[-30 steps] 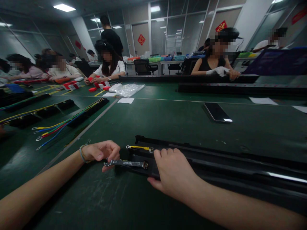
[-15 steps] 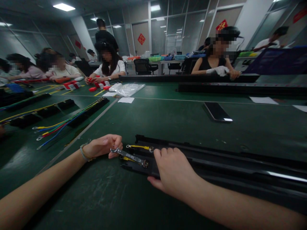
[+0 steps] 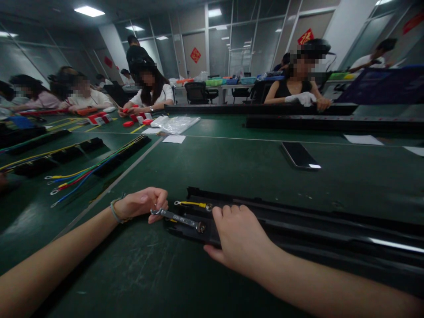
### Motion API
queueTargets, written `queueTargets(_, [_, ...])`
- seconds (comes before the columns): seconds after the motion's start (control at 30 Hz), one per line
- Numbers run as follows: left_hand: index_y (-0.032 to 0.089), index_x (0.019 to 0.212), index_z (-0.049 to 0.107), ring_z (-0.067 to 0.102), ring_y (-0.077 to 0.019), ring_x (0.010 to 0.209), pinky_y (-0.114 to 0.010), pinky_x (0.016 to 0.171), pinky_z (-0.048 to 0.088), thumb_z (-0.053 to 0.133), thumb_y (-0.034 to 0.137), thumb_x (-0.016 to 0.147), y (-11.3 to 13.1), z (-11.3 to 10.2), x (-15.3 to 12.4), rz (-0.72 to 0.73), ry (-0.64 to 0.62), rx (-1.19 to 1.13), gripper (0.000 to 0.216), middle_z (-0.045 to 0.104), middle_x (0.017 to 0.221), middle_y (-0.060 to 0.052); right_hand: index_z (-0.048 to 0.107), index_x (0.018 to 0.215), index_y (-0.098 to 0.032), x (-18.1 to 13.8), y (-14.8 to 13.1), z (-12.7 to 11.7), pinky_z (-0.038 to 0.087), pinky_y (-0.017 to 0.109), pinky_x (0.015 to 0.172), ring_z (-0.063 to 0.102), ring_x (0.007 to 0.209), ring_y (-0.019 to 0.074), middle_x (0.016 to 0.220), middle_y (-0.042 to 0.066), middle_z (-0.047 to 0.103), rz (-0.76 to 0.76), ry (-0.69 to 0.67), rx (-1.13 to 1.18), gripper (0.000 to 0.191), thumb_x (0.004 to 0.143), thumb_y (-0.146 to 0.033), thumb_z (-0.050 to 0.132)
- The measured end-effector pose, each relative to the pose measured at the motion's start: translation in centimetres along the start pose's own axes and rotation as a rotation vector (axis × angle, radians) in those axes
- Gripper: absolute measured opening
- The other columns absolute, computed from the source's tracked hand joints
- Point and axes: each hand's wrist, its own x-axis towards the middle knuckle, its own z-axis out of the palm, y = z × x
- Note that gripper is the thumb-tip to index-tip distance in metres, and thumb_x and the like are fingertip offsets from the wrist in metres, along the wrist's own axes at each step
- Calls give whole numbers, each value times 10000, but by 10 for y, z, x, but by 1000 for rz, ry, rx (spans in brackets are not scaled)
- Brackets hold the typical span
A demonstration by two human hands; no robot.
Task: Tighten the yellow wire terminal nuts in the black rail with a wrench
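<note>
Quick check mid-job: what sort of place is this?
Probably an assembly workshop, judging by the green worktable, the combination wrench set over a fastener in a long black channel, and the bundled wires with ring terminals lying to the left.

Framed glass panes line the back wall beside a beige panel with a red diamond decoration. Rectangular ceiling lights glow overhead. A black chair stands at a far table, beyond the green tabletop.
</note>
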Motion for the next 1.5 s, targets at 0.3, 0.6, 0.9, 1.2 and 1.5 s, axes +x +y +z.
queueTargets(0.3, [149,618,531,490,-162,365,-268,431,354,551,543,634,-4,-4,-5,-68,-113,39,395,526,448,-29,523,885,-126,0,1,-1,377,373,596,523,678,254,742,120,560,-5,-8,-2,485,657,-549,464])
queueTargets(0.6, [139,664,506,411,-131,457,-243,478,328,549,448,689,0,3,3,-1,70,-22,314,466,493,-5,518,874,-135,0,0,0,369,368,593,521,671,252,730,115,558,0,-1,-12,476,645,-549,476])
queueTargets(0.9, [115,774,531,418,-123,540,-241,532,354,580,315,692,-1,-2,3,-9,133,-28,221,478,591,-12,520,875,-139,0,0,0,364,364,585,518,663,249,733,113,560,-1,-7,0,470,649,-548,469])
queueTargets(1.2, [132,675,534,530,-166,441,-242,434,367,643,363,621,2,-2,-3,-94,-67,-45,260,585,505,-45,512,892,-131,0,0,-3,363,365,606,525,691,247,749,118,560,-2,-27,6,463,666,-531,459])
queueTargets(1.5, [145,666,536,557,-183,419,-246,408,365,672,377,590,1,-3,-7,-166,-164,-25,280,609,520,-52,515,881,-132,0,0,-2,366,365,604,525,683,245,743,117,561,-5,-21,-2,463,662,-536,459])
